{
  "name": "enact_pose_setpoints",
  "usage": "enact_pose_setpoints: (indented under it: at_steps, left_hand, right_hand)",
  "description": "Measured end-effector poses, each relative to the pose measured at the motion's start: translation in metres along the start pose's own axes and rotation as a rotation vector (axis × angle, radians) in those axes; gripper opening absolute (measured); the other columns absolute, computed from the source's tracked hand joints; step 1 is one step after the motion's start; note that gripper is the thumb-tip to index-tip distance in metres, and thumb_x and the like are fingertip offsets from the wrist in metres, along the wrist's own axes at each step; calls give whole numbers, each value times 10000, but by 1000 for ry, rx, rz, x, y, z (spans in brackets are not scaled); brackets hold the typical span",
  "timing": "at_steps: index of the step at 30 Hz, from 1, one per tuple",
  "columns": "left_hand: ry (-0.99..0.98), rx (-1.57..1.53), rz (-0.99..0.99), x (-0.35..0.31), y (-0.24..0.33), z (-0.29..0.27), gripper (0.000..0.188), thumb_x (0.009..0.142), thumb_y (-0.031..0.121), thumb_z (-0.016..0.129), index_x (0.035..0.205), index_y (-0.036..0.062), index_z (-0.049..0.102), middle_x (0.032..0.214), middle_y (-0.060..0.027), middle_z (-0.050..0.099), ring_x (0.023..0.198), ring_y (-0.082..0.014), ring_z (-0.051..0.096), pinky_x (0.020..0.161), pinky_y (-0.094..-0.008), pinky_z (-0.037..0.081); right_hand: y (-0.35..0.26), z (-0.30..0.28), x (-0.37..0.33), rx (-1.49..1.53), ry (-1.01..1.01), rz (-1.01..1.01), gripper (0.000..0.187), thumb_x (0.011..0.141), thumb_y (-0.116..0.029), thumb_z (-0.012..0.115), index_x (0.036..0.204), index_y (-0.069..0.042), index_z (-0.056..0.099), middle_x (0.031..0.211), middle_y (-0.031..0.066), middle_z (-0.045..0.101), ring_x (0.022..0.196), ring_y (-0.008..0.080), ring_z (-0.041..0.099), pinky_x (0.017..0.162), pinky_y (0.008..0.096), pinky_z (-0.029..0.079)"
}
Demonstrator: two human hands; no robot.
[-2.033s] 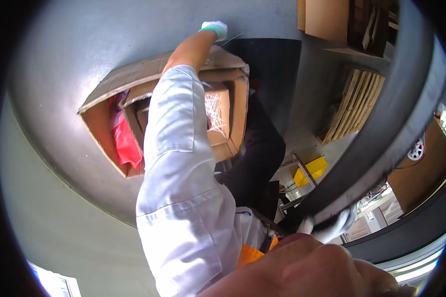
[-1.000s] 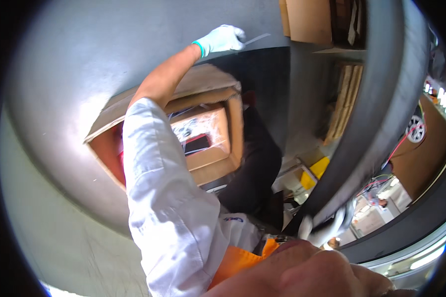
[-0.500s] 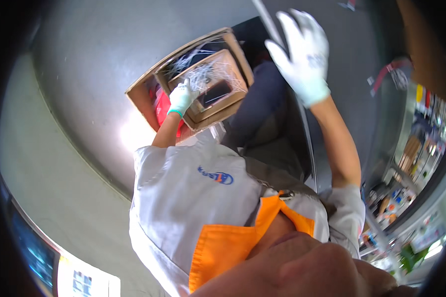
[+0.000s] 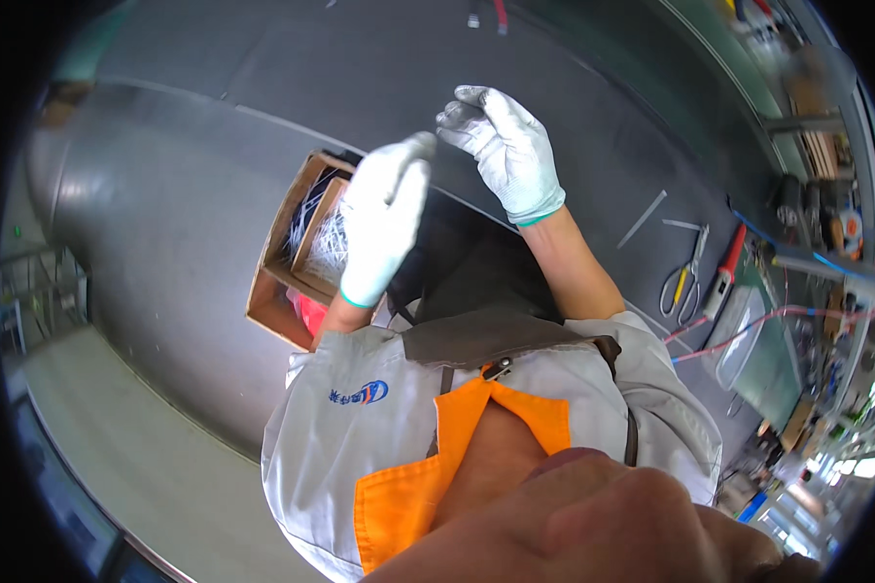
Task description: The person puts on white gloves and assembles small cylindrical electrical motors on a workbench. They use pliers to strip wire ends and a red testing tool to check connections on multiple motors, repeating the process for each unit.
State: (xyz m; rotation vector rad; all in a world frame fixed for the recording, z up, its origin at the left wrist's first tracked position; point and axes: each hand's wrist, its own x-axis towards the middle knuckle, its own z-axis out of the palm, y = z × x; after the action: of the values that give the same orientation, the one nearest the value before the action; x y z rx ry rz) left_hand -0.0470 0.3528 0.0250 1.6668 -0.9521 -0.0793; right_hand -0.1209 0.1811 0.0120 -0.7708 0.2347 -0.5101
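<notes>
Both my hands wear white gloves with green cuffs and are raised over the dark bench, apart from each other. My left hand (image 4: 384, 219) is in front of the cardboard box's right side, its fingers stretched out, the tips smeared by motion. To its right, my right hand (image 4: 510, 155) has half-curled, spread fingers with grey, worn-looking tips. I make out nothing held in either hand. The cardboard box (image 4: 265, 296) contains a smaller carton (image 4: 313, 238) with many thin white plastic strips (image 4: 329, 243), partly hidden by my left hand. Something red (image 4: 311, 313) lies in the box's near compartment.
At the right lie scissors (image 4: 685, 282), a red-handled tool (image 4: 727, 267) with a red cord, a flat white strip (image 4: 642, 219) and a clear plastic tray (image 4: 741, 335). A red strip (image 4: 502, 16) is at the far edge. Shelving with parts stands beyond the right side.
My left hand has come out of the box and moved right. My right hand has moved left and down, its fingers now more curled. My view has swung, showing more on the right.
</notes>
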Motion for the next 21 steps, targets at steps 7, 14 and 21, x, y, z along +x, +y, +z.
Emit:
enact_pose_setpoints:
  at_steps: [7, 14, 21]
  left_hand:
    - [-285, 132, 576, -11, 49, 114, 502, 753, 252, 842, 1159, 34, 642, 1048, -119, 660, 978, -328, 648, 855, -441, 509]
    - [-338, 421, 929, 3, 61, 151, 372, 794, 229, 810, 1081, 41, 666, 989, -71, 622, 957, -263, 627, 860, -428, 518]
    - [-117, 510, 852, 58, 72, 171, 192, 775, 146, 781, 947, 106, 705, 879, -56, 675, 807, -249, 662, 760, -390, 522]
  right_hand:
    - [-55, -41, -40, -86, 472, -246, 294, 1053, -249, 577, 1120, 15, 686, 976, 104, 724, 908, 199, 713, 866, 355, 578]
    - [-88, -75, -51, -304, 563, -303, 279, 1034, -231, 608, 1117, 12, 718, 974, 97, 744, 873, 173, 717, 813, 312, 576]
    - [-74, -125, -38, -915, 529, -257, 255, 960, -171, 604, 1138, -45, 737, 1030, 165, 754, 937, 296, 730, 862, 353, 560]
